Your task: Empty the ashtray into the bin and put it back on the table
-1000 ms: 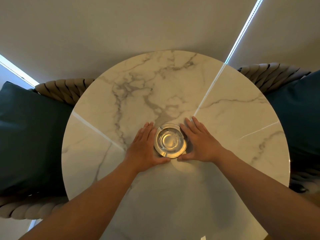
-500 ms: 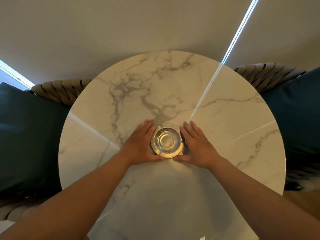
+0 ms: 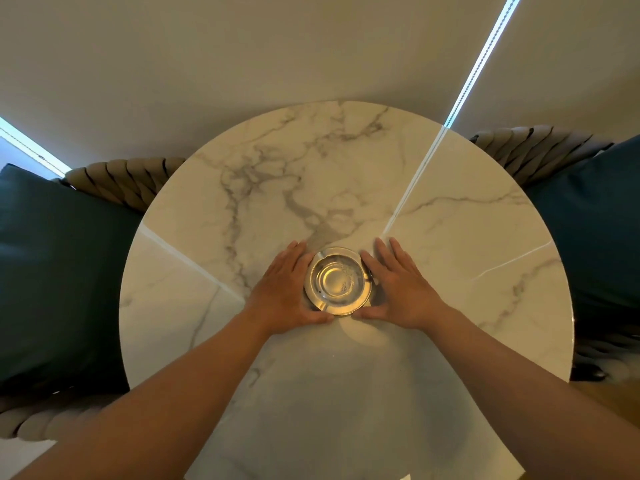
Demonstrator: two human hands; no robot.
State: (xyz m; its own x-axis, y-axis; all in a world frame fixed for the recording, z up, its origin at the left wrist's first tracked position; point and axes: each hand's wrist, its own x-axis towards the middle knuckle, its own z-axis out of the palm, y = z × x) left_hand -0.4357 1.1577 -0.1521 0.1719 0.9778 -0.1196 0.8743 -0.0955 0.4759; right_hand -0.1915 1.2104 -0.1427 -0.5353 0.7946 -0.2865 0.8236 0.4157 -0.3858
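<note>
Left grip (image 3: 289, 289) and right grip (image 3: 398, 289) are lying wide and flat, with the ashtray (image 3: 337, 280) between them on the counter (image 3: 346, 150); likely starting the pickup, needing a level lift.

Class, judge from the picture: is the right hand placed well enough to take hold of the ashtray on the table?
Probably yes: the right hand lies flat against the right side of the ashtray, thumb at its near rim, nothing between them.
</note>
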